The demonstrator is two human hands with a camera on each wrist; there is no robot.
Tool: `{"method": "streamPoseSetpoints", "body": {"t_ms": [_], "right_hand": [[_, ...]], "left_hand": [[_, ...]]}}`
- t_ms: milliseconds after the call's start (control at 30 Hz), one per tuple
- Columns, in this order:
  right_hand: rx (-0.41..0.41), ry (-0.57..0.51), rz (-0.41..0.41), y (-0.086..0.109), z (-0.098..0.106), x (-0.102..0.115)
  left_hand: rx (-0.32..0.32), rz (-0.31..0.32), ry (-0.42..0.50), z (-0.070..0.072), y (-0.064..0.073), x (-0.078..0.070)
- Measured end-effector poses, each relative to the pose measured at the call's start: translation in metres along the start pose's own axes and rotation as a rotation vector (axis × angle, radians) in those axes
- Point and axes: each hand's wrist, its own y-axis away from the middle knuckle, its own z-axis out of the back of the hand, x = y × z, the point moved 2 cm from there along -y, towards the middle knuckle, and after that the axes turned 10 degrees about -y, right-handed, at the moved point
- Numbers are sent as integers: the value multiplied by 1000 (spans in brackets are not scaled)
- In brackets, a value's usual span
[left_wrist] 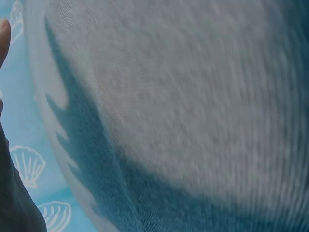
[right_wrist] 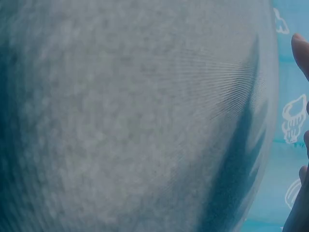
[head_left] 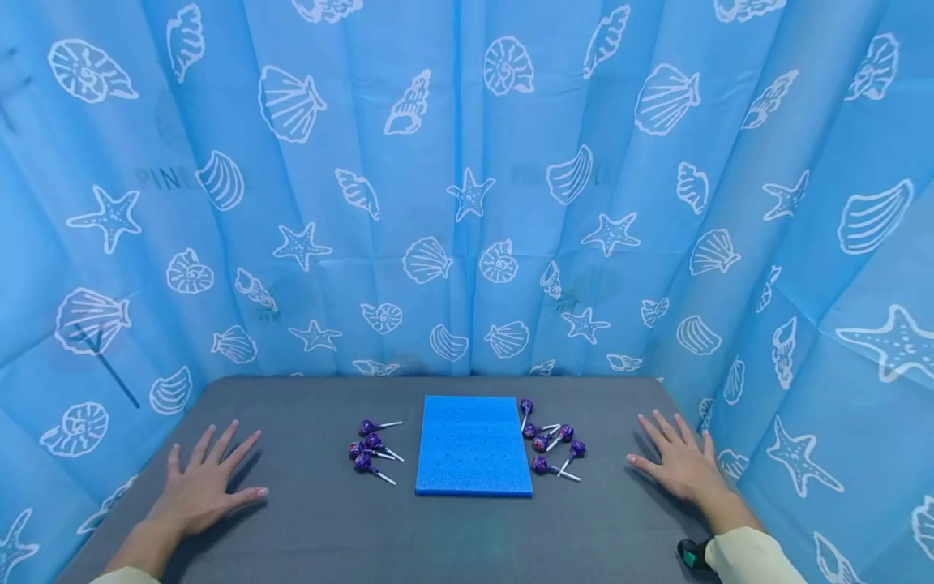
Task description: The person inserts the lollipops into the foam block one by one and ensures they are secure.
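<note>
In the head view my left hand (head_left: 200,487) is spread flat over the left side of the grey table, its fingers straight and holding nothing. My right hand (head_left: 682,462) is likewise spread at the right side, with nothing in it. Between them lies a blue foam block (head_left: 474,446) with small holes in its top. Several purple-wrapped lollipops (head_left: 362,461) with white sticks lie left of the block, nearest to my left hand. More purple lollipops (head_left: 540,464) lie to its right. Both wrist views show mostly the tabletop (left_wrist: 193,96) and hand shadows.
A blue curtain (head_left: 467,203) printed with white shells and starfish hangs behind the table and along both sides. The grey table (head_left: 314,535) ends close to the curtain. A dark strap-like item (head_left: 693,555) shows at my right wrist by the cream sleeve.
</note>
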Motion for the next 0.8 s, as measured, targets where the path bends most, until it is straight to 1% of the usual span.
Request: {"method": "streamPoseSetpoints", "body": {"t_ms": [133, 267, 500, 600, 800], "right_hand": [[-15, -10, 18, 1, -1, 2], [-38, -13, 34, 0, -2, 6], [-78, -29, 61, 0, 2, 22], [-99, -54, 79, 0, 3, 30], [-142, -138, 83, 3, 1, 46]], "left_hand": [[-18, 2, 37, 2, -2, -6], [-35, -2, 87, 6, -4, -15], [-80, -24, 200, 14, -7, -34], [-93, -32, 238, 17, -9, -43], [-119, -59, 325, 28, -9, -63]]}}
